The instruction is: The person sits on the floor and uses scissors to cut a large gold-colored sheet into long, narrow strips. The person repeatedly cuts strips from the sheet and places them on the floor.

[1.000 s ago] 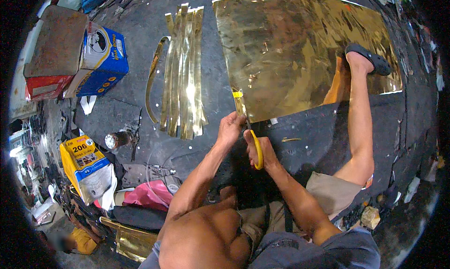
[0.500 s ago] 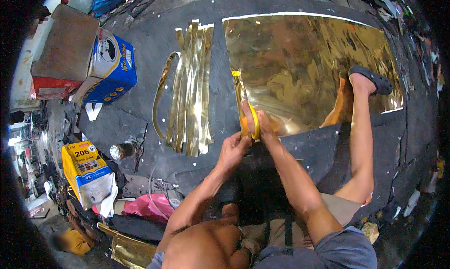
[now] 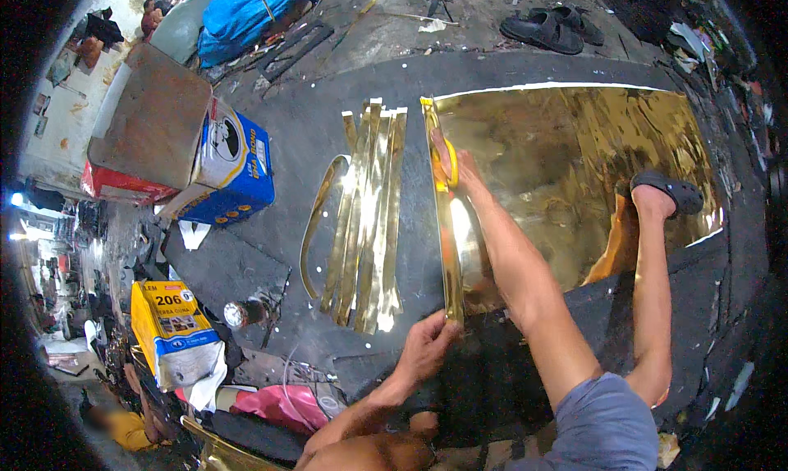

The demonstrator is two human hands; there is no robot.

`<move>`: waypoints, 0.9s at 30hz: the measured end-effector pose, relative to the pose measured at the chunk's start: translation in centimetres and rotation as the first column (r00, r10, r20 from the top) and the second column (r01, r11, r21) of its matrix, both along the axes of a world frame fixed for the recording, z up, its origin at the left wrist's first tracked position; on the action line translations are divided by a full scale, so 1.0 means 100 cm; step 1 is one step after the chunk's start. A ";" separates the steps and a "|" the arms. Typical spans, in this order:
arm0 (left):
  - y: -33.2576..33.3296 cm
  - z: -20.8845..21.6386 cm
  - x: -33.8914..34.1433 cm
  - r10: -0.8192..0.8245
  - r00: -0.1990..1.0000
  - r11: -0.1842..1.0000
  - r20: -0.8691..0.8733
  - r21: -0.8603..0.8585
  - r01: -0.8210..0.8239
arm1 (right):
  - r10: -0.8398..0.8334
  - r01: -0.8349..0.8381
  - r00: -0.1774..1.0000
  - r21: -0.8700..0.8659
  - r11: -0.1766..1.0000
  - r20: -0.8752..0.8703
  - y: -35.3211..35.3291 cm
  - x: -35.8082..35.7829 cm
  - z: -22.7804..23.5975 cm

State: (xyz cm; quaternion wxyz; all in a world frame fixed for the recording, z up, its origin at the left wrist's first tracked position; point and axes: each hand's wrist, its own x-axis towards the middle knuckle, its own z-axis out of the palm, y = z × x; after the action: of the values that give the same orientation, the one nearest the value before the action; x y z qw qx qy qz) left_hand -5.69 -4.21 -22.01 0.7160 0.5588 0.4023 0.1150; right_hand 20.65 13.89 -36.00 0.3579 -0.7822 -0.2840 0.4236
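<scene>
A shiny gold sheet [image 3: 542, 167] with a white far edge lies spread on the dark floor mat. My right hand [image 3: 465, 174] grips yellow-handled scissors [image 3: 452, 164] near the sheet's far left corner. A narrow gold strip [image 3: 449, 257] runs along that left side. At its near end, my left hand [image 3: 431, 344] pinches the strip between thumb and fingers. Left of it lie several cut gold strips [image 3: 365, 225] side by side, with one curved strip [image 3: 310, 241] apart from them. My foot in a dark clog [image 3: 669, 193] rests on the sheet's right part.
Left of the mat stand a blue and white box [image 3: 238, 171] with a brown panel, a yellow and blue package [image 3: 172, 323] and a jar [image 3: 242, 313]. Dark sandals [image 3: 552, 29] and a blue tarp bundle [image 3: 246, 19] lie beyond. Another person [image 3: 127, 422] is at lower left.
My right hand has moved the scissors away from me along the sheet's left side to its far corner. My left hand is now well apart from it, on the strip's near end.
</scene>
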 end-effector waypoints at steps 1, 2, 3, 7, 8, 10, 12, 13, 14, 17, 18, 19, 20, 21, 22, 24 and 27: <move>-0.001 0.004 -0.007 0.040 0.999 0.999 -0.020 -0.001 -0.040 | -0.034 0.043 0.992 0.071 0.997 -0.123 0.007 -0.015 0.034; 0.000 0.010 -0.013 0.079 0.996 0.997 -0.039 -0.001 -0.079 | -0.058 0.093 0.967 0.134 0.987 -0.248 0.015 -0.029 0.056; 0.007 0.019 -0.009 -0.006 0.992 0.998 -0.126 -0.056 -0.001 | -0.045 0.060 0.987 0.097 0.993 -0.153 0.017 -0.004 0.049; 0.007 0.022 -0.010 -0.002 0.990 0.999 -0.144 -0.042 -0.004 | -0.007 0.011 0.997 0.049 0.999 -0.078 0.025 0.000 0.043; 0.007 0.025 -0.013 -0.025 0.988 1.000 -0.150 -0.014 0.023 | 0.001 0.007 0.994 0.075 0.997 -0.107 0.029 0.000 0.043; 0.005 0.027 -0.014 -0.044 0.990 0.999 -0.132 -0.004 0.044 | -0.002 0.021 0.987 0.121 0.992 -0.158 0.034 0.012 0.037; 0.000 0.028 -0.016 -0.007 0.995 1.000 -0.095 -0.024 0.005 | 0.024 -0.003 0.968 0.083 0.997 -0.248 0.050 0.027 0.024; -0.001 0.025 -0.022 0.032 0.993 0.996 -0.110 -0.077 -0.041 | 0.008 0.014 0.969 0.088 0.996 -0.247 0.053 0.023 0.026; -0.001 0.015 -0.029 0.069 0.990 0.988 -0.125 -0.129 -0.085 | -0.010 0.033 0.969 0.092 0.995 -0.245 0.056 0.018 0.028; 0.004 -0.051 -0.053 0.187 0.969 0.965 -0.163 -0.154 -0.212 | -0.075 0.099 0.971 0.099 0.990 -0.229 0.056 0.012 0.033; 0.009 -0.071 -0.060 0.225 0.959 0.957 -0.175 -0.145 -0.251 | -0.101 0.125 0.970 0.096 0.988 -0.222 0.052 0.011 0.033; 0.019 -0.074 -0.067 0.158 0.963 0.980 -0.220 -0.081 -0.179 | -0.098 0.133 0.953 0.105 0.986 -0.286 0.048 0.011 0.034; 0.023 -0.075 -0.069 0.162 0.921 0.986 -0.354 0.097 -0.136 | -0.096 0.143 0.933 0.114 0.983 -0.347 0.041 0.013 0.037; 0.026 -0.073 -0.070 0.187 0.857 0.965 -0.480 0.255 -0.068 | -0.093 0.151 0.909 0.113 0.982 -0.406 0.031 0.013 0.036; 0.028 -0.071 -0.066 0.228 0.777 0.918 -0.587 0.395 0.028 | -0.082 0.136 0.916 0.113 0.984 -0.393 0.022 0.015 0.036; 0.028 -0.060 -0.048 0.468 0.669 0.551 -0.577 0.782 0.289 | -0.074 0.115 0.931 0.095 0.989 -0.356 -0.007 0.024 0.033; 0.034 -0.080 -0.042 0.302 0.869 0.522 -0.393 0.831 0.194 | -0.077 0.101 0.893 0.032 0.994 -0.443 -0.074 -0.023 0.054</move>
State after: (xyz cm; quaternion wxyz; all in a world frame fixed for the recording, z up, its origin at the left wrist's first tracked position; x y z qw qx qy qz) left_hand -9.92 -0.86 -29.98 0.2189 0.8318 0.4798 0.1732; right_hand 18.35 6.50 -30.59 0.4528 -0.6681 -0.1708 0.5652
